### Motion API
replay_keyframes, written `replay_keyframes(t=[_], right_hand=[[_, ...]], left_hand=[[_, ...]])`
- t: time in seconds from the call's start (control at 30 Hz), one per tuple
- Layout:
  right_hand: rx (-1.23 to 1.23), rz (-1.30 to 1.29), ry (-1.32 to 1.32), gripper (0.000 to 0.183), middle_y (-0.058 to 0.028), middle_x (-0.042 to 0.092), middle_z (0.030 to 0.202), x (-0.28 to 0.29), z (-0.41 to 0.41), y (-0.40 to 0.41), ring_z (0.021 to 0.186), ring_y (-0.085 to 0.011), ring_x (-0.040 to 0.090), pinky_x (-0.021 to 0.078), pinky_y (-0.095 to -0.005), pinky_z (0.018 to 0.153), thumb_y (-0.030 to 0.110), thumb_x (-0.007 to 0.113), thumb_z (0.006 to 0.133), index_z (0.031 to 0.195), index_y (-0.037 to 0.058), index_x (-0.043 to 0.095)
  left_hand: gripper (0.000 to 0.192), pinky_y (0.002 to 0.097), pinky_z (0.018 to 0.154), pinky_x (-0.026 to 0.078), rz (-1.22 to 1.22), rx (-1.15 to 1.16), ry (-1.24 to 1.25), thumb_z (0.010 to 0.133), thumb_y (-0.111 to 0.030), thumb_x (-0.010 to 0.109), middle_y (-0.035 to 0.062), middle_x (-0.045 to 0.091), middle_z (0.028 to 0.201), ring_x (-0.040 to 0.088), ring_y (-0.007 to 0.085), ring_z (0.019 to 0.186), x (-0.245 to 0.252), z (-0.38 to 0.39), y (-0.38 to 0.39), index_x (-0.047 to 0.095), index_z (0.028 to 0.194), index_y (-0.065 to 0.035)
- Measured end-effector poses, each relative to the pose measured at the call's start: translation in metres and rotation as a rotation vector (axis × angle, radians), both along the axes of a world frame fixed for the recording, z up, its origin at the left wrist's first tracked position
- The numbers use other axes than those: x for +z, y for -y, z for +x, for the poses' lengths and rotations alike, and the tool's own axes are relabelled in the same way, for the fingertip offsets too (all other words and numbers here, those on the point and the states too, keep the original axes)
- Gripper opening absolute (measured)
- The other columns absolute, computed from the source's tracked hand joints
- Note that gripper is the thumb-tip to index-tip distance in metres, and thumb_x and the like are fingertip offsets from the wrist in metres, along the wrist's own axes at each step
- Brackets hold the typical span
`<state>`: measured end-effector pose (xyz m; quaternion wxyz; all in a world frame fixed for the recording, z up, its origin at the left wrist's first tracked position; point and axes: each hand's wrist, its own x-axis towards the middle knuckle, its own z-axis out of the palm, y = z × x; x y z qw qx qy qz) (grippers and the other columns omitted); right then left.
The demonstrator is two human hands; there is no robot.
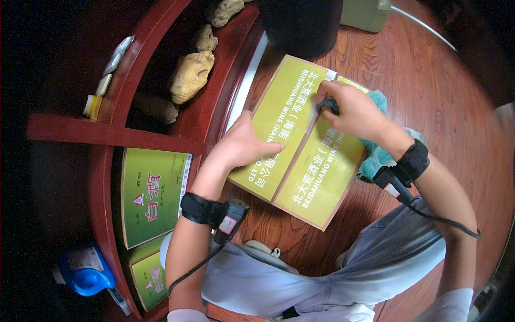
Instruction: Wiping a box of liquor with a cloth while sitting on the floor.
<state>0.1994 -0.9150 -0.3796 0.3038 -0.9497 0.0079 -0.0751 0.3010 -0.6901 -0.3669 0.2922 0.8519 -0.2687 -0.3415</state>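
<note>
A green-yellow cardboard carton (281,96) with white lettering and a tape seam along its middle stands on the wood-grain floor. My left hand (251,143) rests on its left part, thumb spread, holding nothing. Over the seam near the carton's far end, my right hand (348,108) pinches a bunched end of a teal cloth (376,159). The rest of that cloth hangs beyond my right wrist, past the carton's right edge. Black straps with small boxes and cables are on both wrists.
At left, a dark red wooden shelf (169,139) holds pale rocks (193,76) and green printed cartons (151,197). A blue plastic container (90,273) is at the lower left. A dark cylindrical bin (301,24) and an olive container (364,16) stand beyond the carton.
</note>
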Motion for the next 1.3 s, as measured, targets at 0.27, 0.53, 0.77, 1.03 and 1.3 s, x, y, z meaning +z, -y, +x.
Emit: replay_keyframes(t=[0.27, 0.53, 0.77, 1.03, 1.3], right_hand=[[0.013, -0.004, -0.004, 0.021, -0.0185, 0.061, 0.089, 0.003, 0.0, 0.001, 0.088, -0.0365, 0.058, 0.0466, -0.041, 0.077, 0.007, 0.059, 0.072, 0.092, 0.0005, 0.055], [0.001, -0.004, -0.003, 0.023, -0.018, 0.062, 0.09, 0.003, 0.0, 0.001, 0.09, -0.0367, 0.059, 0.0471, -0.0415, 0.077, 0.008, 0.059, 0.072, 0.093, 0.0, 0.055], [-0.002, -0.015, -0.016, 0.022, -0.0176, 0.062, 0.09, 0.005, 0.0, -0.001, 0.089, -0.0364, 0.059, 0.047, -0.0417, 0.077, 0.008, 0.059, 0.072, 0.092, 0.0005, 0.055], [-0.001, -0.009, -0.025, 0.021, -0.0177, 0.061, 0.088, 0.004, 0.001, 0.0, 0.088, -0.0367, 0.059, 0.0466, -0.0417, 0.076, 0.007, 0.059, 0.072, 0.091, 0.0007, 0.055], [-0.002, -0.007, -0.013, 0.021, -0.018, 0.061, 0.088, 0.003, 0.001, 0.0, 0.087, -0.037, 0.058, 0.0465, -0.0417, 0.075, 0.007, 0.059, 0.072, 0.091, -0.0001, 0.054]], left_hand=[[0.074, 0.033, 0.089, 0.048, 0.05, 0.025, -0.002, 0.071, -0.022, 0.077, 0.0238, 0.058, 0.112, 0.058, 0.0252, 0.104, 0.006, -0.003, 0.005, 0.035, 0.122, 0.0121], [0.077, 0.0316, 0.087, 0.049, -0.064, 0.002, -0.016, 0.07, -0.023, 0.076, 0.0278, 0.058, 0.108, 0.06, 0.0273, 0.102, -0.006, 0.0, -0.001, 0.03, 0.116, 0.0187], [0.079, 0.0324, 0.093, 0.045, -0.062, 0.011, -0.09, 0.074, -0.019, 0.076, 0.0214, 0.054, 0.118, 0.054, 0.0232, 0.109, -0.009, 0.003, -0.003, 0.029, 0.129, 0.0116], [0.08, 0.0324, 0.093, 0.045, -0.049, -0.007, -0.036, 0.074, -0.021, 0.076, 0.021, 0.053, 0.119, 0.053, 0.0223, 0.109, -0.006, 0.0, -0.003, 0.028, 0.129, 0.012], [0.08, 0.0318, 0.093, 0.045, -0.038, -0.012, -0.049, 0.075, -0.019, 0.076, 0.0206, 0.053, 0.119, 0.053, 0.0219, 0.109, -0.01, 0.001, -0.003, 0.027, 0.13, 0.0115]])
